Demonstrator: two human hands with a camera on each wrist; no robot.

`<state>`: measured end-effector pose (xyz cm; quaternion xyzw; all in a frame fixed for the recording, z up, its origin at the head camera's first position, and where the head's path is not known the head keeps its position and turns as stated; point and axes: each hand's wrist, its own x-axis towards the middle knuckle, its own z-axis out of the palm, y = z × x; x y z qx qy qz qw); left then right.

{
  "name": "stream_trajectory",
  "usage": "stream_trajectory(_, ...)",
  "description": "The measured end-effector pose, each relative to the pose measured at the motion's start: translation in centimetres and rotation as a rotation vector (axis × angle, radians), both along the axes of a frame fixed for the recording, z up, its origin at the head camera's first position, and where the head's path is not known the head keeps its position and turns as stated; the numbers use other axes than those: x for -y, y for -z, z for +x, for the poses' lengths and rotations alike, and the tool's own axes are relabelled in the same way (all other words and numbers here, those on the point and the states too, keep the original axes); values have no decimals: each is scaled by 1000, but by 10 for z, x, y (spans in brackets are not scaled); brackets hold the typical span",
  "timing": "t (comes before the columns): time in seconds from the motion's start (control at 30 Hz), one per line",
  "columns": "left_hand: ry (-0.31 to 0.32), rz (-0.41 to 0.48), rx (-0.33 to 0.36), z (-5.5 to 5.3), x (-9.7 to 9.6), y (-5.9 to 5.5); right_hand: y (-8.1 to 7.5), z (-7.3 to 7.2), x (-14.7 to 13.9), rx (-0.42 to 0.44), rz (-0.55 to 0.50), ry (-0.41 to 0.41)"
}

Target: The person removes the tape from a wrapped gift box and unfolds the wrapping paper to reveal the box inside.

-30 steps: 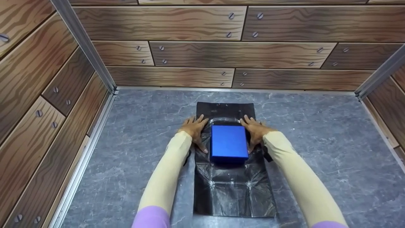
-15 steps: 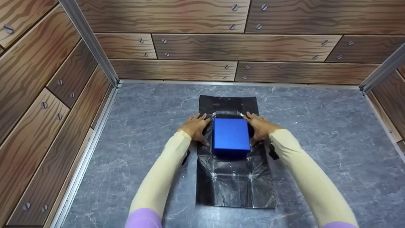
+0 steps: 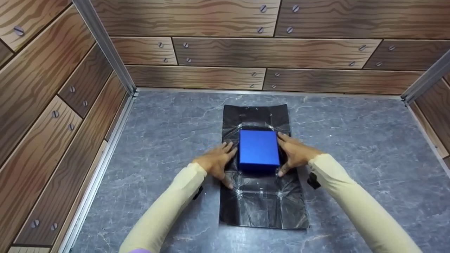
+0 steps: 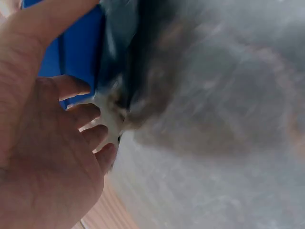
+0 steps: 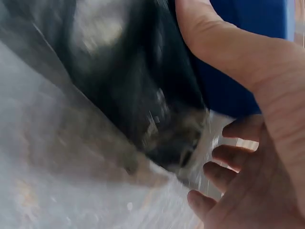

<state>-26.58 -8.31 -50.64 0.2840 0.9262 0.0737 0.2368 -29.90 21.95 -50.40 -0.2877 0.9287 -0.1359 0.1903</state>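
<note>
A blue box [image 3: 259, 147] lies on a creased, shiny black plastic sheet [image 3: 260, 211], which stretches out beyond it at the far and near ends. My left hand [image 3: 217, 162] is spread at the box's left side, fingertips and thumb over the sheet's left edge. Opposite it, my right hand [image 3: 295, 151] lies along the right side, its fingers close to the box wall and its thumb at the near right corner. Both hands have extended fingers with nothing gripped. The left wrist view shows the blue box [image 4: 78, 52] behind the thumb; the right wrist view shows the sheet [image 5: 119, 62] beside the box.
The sheet lies on a grey marble-patterned surface [image 3: 168, 130]. Wood-plank-patterned walls [image 3: 218, 52] stand at the back and both sides, with metal strips [image 3: 105, 49] along their corners and lower edges.
Both hands have slid along the box's sides toward me, the left more than the right. The box stays in place on the sheet, while the head view has tilted slightly.
</note>
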Motion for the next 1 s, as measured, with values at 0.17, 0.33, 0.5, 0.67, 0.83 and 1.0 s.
stream_trajectory(0.17, 73, -41, -57, 15, 0, 8, 3, 27, 3, 24, 37, 26)
stream_trajectory(0.33, 121, -78, -109, 25, 1, 11, 8, 48, 2, -39, 73, -23)
stream_trajectory(0.5, 125, -111, -124, 30, 2, 13, 10, 56, 1, -100, 129, -89)
stream_trajectory(0.67, 113, -147, -125, 33, 1, 16, 13, 59, 2, -90, 166, -102)
stream_trajectory(0.83, 112, -125, -106, 29, 0, 15, 15, 55, -1, -48, 144, -82)
stream_trajectory(1.0, 48, -71, -97, 5, 0, 10, 11, 31, -3, -7, 129, -14)
